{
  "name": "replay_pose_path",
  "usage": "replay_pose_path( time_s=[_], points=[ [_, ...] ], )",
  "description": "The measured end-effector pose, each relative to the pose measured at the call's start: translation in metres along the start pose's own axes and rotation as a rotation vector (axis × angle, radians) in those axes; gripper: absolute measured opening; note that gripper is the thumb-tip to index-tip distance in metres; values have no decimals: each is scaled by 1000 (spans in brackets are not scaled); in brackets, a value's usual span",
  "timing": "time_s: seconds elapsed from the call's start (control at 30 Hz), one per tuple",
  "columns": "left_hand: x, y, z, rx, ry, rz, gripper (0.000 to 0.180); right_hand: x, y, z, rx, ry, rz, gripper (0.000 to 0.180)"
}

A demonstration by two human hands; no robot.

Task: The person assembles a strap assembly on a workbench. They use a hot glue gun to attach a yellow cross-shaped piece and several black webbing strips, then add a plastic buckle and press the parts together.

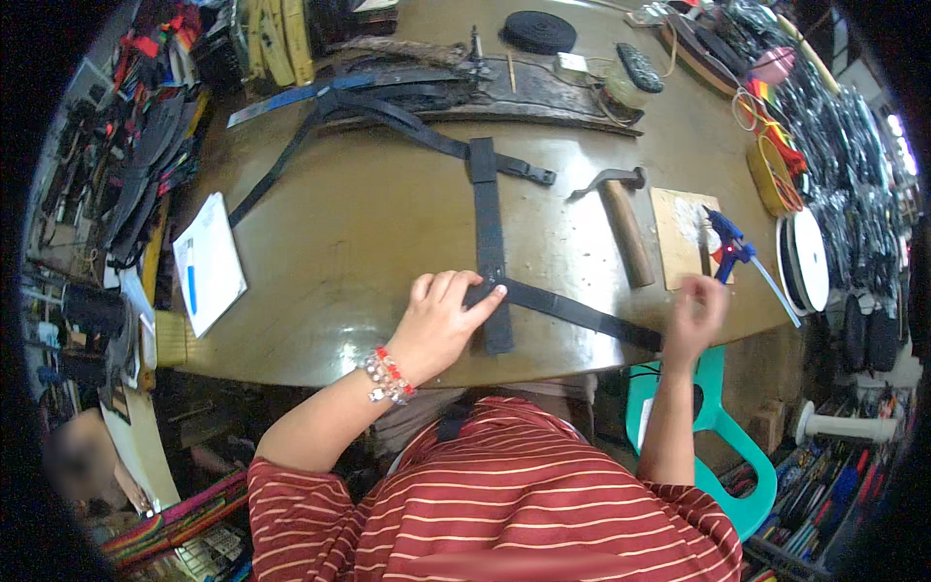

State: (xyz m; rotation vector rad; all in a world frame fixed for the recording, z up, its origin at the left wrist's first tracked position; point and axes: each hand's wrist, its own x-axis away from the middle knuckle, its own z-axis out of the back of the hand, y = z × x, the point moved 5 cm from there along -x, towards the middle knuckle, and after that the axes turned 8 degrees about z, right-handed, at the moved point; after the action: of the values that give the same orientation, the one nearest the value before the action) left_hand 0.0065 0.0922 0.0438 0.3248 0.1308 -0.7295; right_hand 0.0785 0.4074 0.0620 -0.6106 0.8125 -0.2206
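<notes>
My left hand (pixel 441 315) presses on black webbing straps at the table's near side, its thumb and fingers at their joint. One wide strap (pixel 491 223) runs away from me. A second strap (pixel 582 315) slants to the right, toward the edge. My right hand (pixel 696 315) is raised over the right edge, fingers curled and slightly blurred; what they hold, if anything, is hard to make out. A narrow dark thing (pixel 706 254) shows just beyond it, beside a blue glue gun (pixel 727 247) on a cardboard piece (pixel 679 223). A wooden-handled hammer (pixel 628 228) lies left of that.
A buckle (pixel 538 175) ends a strap farther back. Papers with a blue pen (pixel 191 281) lie left. A webbing roll (pixel 539 31) and a dark board (pixel 553 97) are at the back. A white spool (pixel 805 260) stands right, above a green chair (pixel 747 475).
</notes>
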Motion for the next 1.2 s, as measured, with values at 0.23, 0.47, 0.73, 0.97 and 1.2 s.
replay_pose_path(
  time_s=[0.23, 0.47, 0.73, 0.97, 1.2],
  points=[
    [-5, 5, 4, -35, -76, -6, 40, 47, -97, -106, -220, -610, 567, 19],
    [-130, -86, 37, 98, 52, 101, 23, 47, -99, -103, -195, -610, 597, 19],
    [-211, -208, 44, -266, 38, 332, 23, 46, -102, -101, -176, -609, 606, 19],
    [-212, -200, 45, -377, 110, 247, 18, 42, -119, -105, 52, -827, 664, 15],
    [-210, -206, 45, -296, 159, 215, 21, 40, -132, -109, 82, -902, 681, 11]
  ],
)
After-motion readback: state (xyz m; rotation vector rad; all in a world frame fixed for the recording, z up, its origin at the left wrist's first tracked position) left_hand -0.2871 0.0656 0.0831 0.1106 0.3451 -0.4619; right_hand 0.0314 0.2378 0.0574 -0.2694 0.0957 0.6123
